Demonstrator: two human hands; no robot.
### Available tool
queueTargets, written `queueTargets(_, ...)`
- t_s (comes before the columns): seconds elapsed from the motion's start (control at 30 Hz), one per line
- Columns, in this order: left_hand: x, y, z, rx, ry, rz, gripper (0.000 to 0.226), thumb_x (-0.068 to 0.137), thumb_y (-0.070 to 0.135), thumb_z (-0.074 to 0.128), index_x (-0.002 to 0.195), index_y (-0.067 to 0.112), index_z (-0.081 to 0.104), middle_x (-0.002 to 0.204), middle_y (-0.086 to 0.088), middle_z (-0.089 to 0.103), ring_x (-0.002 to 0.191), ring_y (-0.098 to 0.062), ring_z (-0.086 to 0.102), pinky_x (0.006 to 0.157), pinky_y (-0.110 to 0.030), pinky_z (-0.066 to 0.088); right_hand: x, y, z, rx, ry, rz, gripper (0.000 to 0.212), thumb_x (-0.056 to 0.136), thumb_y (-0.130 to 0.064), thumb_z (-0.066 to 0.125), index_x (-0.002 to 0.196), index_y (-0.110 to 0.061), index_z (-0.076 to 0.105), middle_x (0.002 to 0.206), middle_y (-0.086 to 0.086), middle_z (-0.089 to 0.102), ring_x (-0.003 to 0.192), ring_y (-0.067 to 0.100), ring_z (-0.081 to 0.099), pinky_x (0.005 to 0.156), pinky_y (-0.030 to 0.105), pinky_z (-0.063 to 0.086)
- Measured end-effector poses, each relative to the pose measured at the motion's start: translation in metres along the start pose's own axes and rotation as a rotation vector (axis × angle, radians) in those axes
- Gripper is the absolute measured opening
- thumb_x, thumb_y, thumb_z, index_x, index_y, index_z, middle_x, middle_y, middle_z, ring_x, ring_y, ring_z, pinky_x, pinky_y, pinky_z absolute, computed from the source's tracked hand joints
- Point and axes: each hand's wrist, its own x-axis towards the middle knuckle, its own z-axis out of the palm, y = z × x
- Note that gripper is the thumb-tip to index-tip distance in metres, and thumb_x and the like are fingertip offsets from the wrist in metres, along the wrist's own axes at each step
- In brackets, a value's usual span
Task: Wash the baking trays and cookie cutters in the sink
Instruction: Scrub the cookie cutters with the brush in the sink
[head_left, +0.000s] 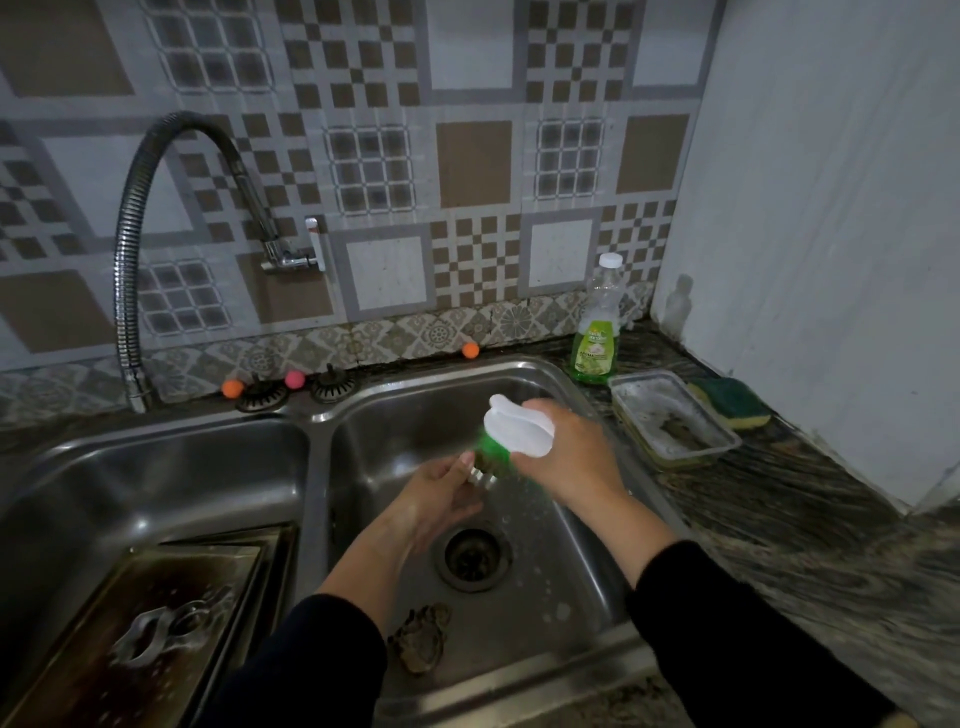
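Double steel sink (322, 415), tiled wall. My left hand (441, 493) pinches a small metal cookie cutter (480, 475) over the right basin; right hand (566, 452) grips the brush (514, 428), scrubbing it. Cutter's light, stiff, probably slippery; I'd hold its rim. Baking tray (156, 623) sits in the left basin.

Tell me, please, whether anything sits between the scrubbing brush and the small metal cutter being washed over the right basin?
Nothing visible does. The brush, gripped by the right hand, has its green bristles right against the metal cutter that the left hand pinches.
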Motion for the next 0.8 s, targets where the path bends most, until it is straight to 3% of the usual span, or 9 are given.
queueTargets(0.13, 0.004, 0.002, -0.001, 0.052, -0.012, 0.054, 0.030, 0.102, 0.024, 0.043, 0.124, 0.012, 0.059, 0.118, -0.011, 0.066, 0.109, -0.021, 0.062, 0.095, -0.032, 0.049, 0.000, -0.003, -0.003, 0.005, -0.030, -0.011, 0.058, 0.075, -0.033, 0.074, 0.129, -0.034, 0.051, 0.118, -0.003, 0.064, 0.107, 0.020, 0.059, 0.075, 0.028, 0.046)
queueTargets(0.33, 0.001, 0.003, -0.006, 0.184, 0.094, 0.203, 0.025, 0.098, 0.016, 0.052, 0.121, 0.011, 0.060, 0.103, -0.007, 0.068, 0.091, -0.012, 0.064, 0.077, -0.017, 0.052, 0.003, -0.008, -0.002, -0.031, -0.027, -0.008, 0.060, 0.076, -0.031, 0.074, 0.131, -0.033, 0.050, 0.120, -0.002, 0.063, 0.109, 0.022, 0.059, 0.078, 0.029, 0.046)
queueTargets(0.47, 0.002, 0.004, -0.015, 0.261, 0.150, 0.282, 0.029, 0.093, 0.017, 0.061, 0.121, 0.010, 0.061, 0.108, -0.009, 0.069, 0.099, -0.019, 0.065, 0.091, -0.030, 0.052, -0.001, -0.009, 0.005, -0.059, 0.001, 0.020, 0.058, 0.077, -0.031, 0.072, 0.131, -0.032, 0.049, 0.120, 0.000, 0.064, 0.108, 0.024, 0.060, 0.078, 0.031, 0.048)
queueTargets(0.53, 0.001, 0.005, -0.019, 0.256, 0.182, 0.325, 0.028, 0.089, 0.021, 0.066, 0.116, 0.019, 0.062, 0.111, -0.007, 0.068, 0.106, -0.024, 0.064, 0.097, -0.037, 0.050, -0.002, -0.010, 0.007, -0.021, 0.017, 0.025, 0.059, 0.077, -0.032, 0.072, 0.131, -0.033, 0.049, 0.118, -0.001, 0.064, 0.107, 0.022, 0.060, 0.077, 0.029, 0.046)
queueTargets(0.7, -0.004, 0.009, -0.037, 0.257, 0.259, 0.389, 0.028, 0.092, 0.017, 0.063, 0.118, 0.025, 0.059, 0.113, -0.003, 0.068, 0.106, -0.016, 0.064, 0.097, -0.037, 0.050, -0.005, -0.020, 0.017, 0.038, -0.026, 0.048, 0.060, 0.075, -0.033, 0.074, 0.130, -0.034, 0.050, 0.117, -0.001, 0.064, 0.106, 0.020, 0.059, 0.077, 0.029, 0.048)
queueTargets(0.8, -0.009, 0.011, -0.050, 0.224, 0.268, 0.408, 0.027, 0.093, 0.014, 0.061, 0.118, 0.025, 0.059, 0.117, -0.008, 0.066, 0.105, -0.019, 0.064, 0.094, -0.038, 0.052, -0.005, -0.033, 0.025, 0.139, -0.044, 0.007, 0.061, 0.072, -0.033, 0.076, 0.127, -0.034, 0.052, 0.116, -0.004, 0.063, 0.105, 0.017, 0.059, 0.080, 0.029, 0.049)
